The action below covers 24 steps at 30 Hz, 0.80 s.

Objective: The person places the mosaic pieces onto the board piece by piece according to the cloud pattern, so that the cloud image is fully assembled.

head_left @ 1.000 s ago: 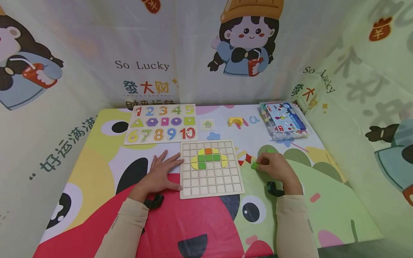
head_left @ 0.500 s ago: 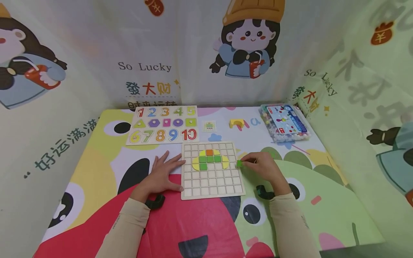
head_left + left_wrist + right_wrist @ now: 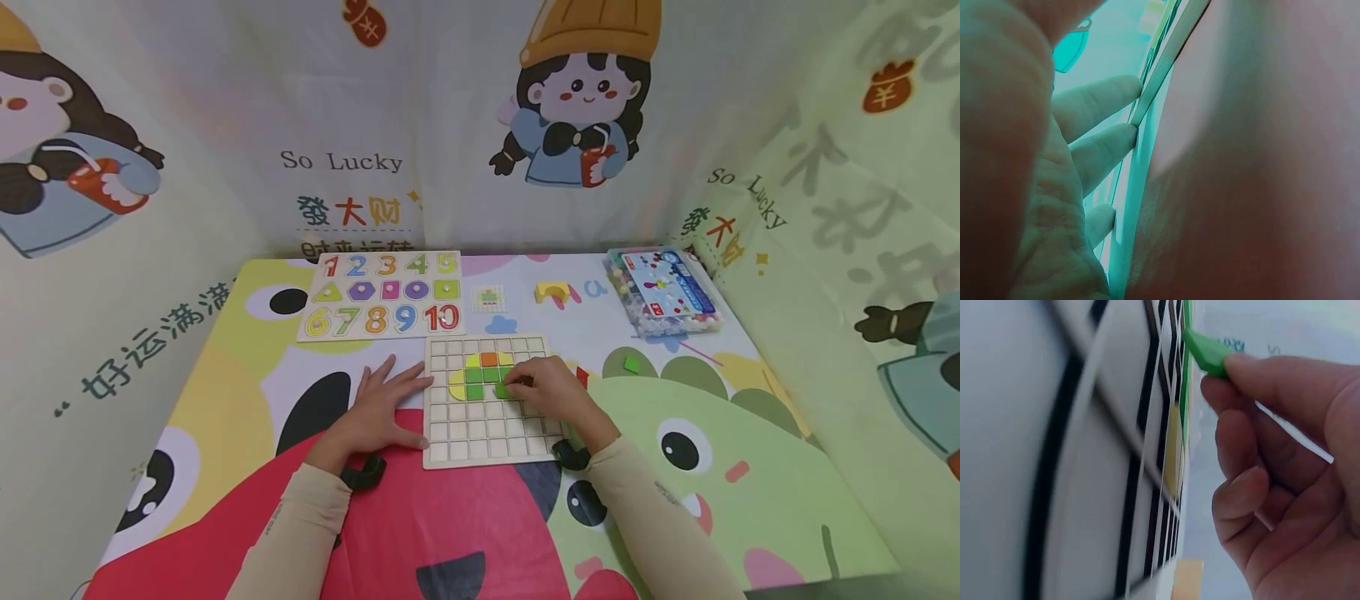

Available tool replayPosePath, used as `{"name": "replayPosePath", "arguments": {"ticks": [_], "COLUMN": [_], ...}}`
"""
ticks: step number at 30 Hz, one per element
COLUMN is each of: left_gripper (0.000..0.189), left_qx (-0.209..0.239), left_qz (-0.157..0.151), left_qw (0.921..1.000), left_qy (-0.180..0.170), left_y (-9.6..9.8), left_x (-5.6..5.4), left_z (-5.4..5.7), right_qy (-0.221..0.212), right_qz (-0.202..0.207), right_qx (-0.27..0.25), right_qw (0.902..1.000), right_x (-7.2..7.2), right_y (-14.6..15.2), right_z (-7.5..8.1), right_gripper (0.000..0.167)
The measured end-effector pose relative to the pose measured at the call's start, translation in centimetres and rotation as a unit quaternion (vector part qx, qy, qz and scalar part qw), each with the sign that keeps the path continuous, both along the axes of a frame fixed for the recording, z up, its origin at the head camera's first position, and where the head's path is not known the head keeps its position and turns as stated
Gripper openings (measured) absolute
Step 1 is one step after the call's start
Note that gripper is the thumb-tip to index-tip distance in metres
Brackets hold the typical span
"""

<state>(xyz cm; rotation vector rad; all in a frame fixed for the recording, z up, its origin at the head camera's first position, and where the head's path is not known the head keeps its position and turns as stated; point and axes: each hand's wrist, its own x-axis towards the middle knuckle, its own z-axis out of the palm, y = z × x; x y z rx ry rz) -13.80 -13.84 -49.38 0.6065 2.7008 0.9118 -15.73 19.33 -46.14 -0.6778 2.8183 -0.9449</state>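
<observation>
From here I see the right hand (image 3: 551, 390) pinching a green tile (image 3: 1209, 352) between thumb and finger, tilted over the gridded board (image 3: 478, 431), near the green tiles (image 3: 474, 384) lying there; whether it touches the board I can't tell. The left hand (image 3: 372, 414), fingers spread, touches the board's left edge. Beyond, on the worktop (image 3: 757, 500), lies a number puzzle (image 3: 381, 277).

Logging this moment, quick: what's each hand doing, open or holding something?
Left hand: open, touching the board.
Right hand: holding a green tile.
</observation>
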Motion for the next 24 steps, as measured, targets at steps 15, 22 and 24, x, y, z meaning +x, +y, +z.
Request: {"name": "replayPosePath", "arguments": {"ticks": [15, 22, 24], "left_gripper": [0.101, 0.102, 0.101], "left_qx": [0.003, 0.006, 0.006], "left_qz": [-0.003, -0.003, -0.003], "left_qw": [1.0000, 1.0000, 1.0000], "left_qy": [0.002, 0.000, 0.000], "left_y": [0.1, 0.1, 0.0], "left_x": [0.2, 0.2, 0.2], "left_z": [0.7, 0.8, 0.8], "right_qy": [-0.036, -0.042, -0.043], "right_qz": [-0.012, -0.011, -0.009], "right_qx": [0.060, 0.066, 0.066], "right_qw": [0.9975, 0.9968, 0.9968], "right_x": [-0.6, -0.6, -0.5], "right_y": [-2.5, -2.9, -3.0], "right_z": [0.4, 0.3, 0.3], "right_gripper": [0.008, 0.006, 0.006]}}
